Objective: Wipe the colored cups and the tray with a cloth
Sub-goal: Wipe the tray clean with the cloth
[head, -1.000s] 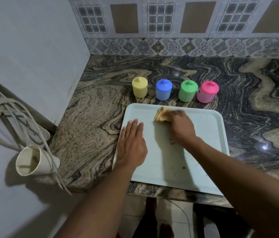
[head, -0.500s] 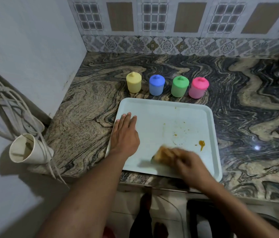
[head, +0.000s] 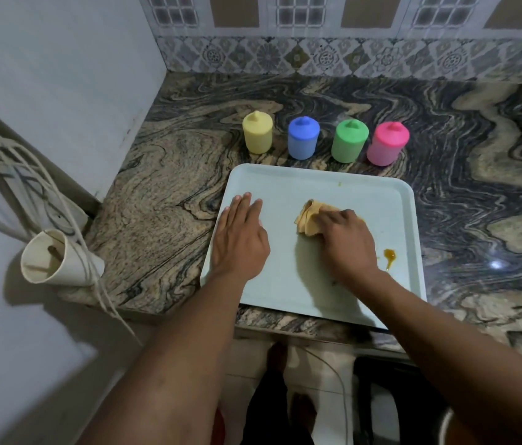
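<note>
**Both hands down: left flat, right gripping**

My two bare forearms reach forward from the bottom of the view, angling in toward each other. My left hand (head: pixel 240 242) lies palm down, fingers straight and close together, pointing away from me, pressed flat on the tray (head: pixel 317 181). My right hand (head: pixel 348 242) sits to its right, knuckles up, fingers curled over the cloth (head: pixel 306 216) and holding it down. The two hands are near each other but not touching.

The cloth (head: pixel 309 217) is gripped by the right hand (head: pixel 348 240) on the tray (head: pixel 285 284); just right of the grip, a brown stain (head: pixel 389 255) is seen.
</note>
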The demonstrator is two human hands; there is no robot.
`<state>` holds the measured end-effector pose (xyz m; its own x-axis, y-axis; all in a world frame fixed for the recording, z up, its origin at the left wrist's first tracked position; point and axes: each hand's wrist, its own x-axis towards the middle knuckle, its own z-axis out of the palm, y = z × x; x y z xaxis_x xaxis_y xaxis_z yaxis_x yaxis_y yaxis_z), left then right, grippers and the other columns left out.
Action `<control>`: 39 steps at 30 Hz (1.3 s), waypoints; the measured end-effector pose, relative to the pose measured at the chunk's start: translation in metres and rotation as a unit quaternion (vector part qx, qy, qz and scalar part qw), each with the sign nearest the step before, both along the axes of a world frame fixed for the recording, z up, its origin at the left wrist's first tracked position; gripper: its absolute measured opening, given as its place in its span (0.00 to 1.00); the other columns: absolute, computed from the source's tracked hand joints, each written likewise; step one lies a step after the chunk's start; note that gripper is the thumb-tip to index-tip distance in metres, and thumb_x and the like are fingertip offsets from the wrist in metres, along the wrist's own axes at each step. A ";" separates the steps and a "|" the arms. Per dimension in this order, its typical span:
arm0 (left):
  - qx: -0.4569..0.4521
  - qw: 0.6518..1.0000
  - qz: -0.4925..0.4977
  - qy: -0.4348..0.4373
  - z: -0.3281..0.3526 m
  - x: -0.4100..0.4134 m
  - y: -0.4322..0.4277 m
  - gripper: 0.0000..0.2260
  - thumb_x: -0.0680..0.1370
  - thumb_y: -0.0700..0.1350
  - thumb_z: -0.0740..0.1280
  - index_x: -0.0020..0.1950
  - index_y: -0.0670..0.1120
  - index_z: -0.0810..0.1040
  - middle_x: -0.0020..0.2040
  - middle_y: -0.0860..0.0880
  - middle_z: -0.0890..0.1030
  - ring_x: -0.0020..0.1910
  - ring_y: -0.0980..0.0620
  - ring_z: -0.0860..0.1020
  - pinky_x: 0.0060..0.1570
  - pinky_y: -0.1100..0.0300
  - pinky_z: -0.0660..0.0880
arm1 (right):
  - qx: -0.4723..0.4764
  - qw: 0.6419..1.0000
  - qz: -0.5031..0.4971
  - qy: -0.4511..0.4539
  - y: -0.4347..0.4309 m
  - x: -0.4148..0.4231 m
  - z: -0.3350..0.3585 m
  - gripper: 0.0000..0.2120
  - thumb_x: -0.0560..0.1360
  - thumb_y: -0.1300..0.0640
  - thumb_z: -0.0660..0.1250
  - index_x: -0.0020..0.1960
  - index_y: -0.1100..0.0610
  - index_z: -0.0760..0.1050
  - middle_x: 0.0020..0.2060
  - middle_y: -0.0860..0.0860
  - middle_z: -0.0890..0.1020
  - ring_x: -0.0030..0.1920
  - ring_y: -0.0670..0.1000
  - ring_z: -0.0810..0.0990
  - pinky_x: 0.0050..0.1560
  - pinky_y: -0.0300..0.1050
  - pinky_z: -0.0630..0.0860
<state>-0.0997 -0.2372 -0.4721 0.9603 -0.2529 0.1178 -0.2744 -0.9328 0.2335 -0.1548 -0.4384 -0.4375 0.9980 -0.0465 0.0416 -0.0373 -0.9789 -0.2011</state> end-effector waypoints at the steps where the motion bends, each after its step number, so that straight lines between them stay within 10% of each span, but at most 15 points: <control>1: 0.000 1.000 -0.001 0.002 0.000 0.000 0.000 0.24 0.84 0.49 0.48 0.80 0.49 0.61 0.82 0.49 0.58 0.82 0.51 0.51 0.80 0.53 0.48 | 0.005 1.000 0.019 -0.010 0.005 -0.019 0.001 0.23 0.67 0.62 0.58 0.60 0.60 0.81 0.61 0.58 0.82 0.56 0.64 0.78 0.49 0.55 0.78; 11: 0.003 1.000 0.002 0.009 0.006 -0.002 -0.001 0.23 0.84 0.49 0.50 0.80 0.49 0.61 0.82 0.49 0.57 0.82 0.51 0.52 0.80 0.52 0.49 | 0.236 0.965 0.061 0.096 -0.005 -0.096 0.045 0.19 0.70 0.58 0.59 0.57 0.48 0.82 0.49 0.47 0.86 0.52 0.54 0.81 0.50 0.49 0.77; 19: -0.001 1.000 0.001 0.013 0.005 -0.002 -0.001 0.23 0.84 0.48 0.49 0.80 0.49 0.61 0.82 0.49 0.57 0.82 0.51 0.51 0.80 0.53 0.48 | 0.124 0.971 0.201 0.045 0.048 -0.091 0.009 0.23 0.63 0.62 0.66 0.58 0.55 0.81 0.55 0.51 0.85 0.58 0.57 0.80 0.50 0.51 0.79; 31: 0.035 0.999 -0.025 0.005 0.017 0.004 -0.007 0.23 0.83 0.45 0.54 0.80 0.46 0.61 0.82 0.46 0.58 0.82 0.46 0.50 0.80 0.48 0.48 | 0.299 0.954 -0.004 -0.015 -0.046 -0.115 0.030 0.19 0.73 0.64 0.63 0.59 0.48 0.81 0.49 0.43 0.85 0.51 0.48 0.82 0.51 0.41 0.76; 34: -0.034 0.999 -0.026 0.032 0.028 -0.001 -0.037 0.24 0.84 0.46 0.54 0.80 0.47 0.60 0.82 0.47 0.56 0.82 0.48 0.48 0.80 0.50 0.45 | 0.274 0.956 -0.066 -0.081 -0.067 -0.060 0.044 0.16 0.76 0.66 0.64 0.59 0.53 0.81 0.38 0.45 0.81 0.38 0.51 0.79 0.39 0.42 0.68; 39: 0.001 0.998 -0.043 0.043 0.009 -0.028 -0.064 0.26 0.84 0.52 0.46 0.82 0.49 0.54 0.83 0.49 0.50 0.82 0.49 0.45 0.80 0.49 0.47 | 0.146 0.984 -0.045 -0.089 -0.086 0.034 0.040 0.18 0.72 0.61 0.59 0.58 0.54 0.80 0.52 0.56 0.85 0.53 0.62 0.80 0.46 0.51 0.77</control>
<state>-0.1279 -0.3016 -0.4633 0.9412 -0.3359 0.0357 -0.3334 -0.9071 0.2570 -0.1211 -0.5244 -0.3975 0.9673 -0.1712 0.1870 -0.0609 -0.8728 -0.4842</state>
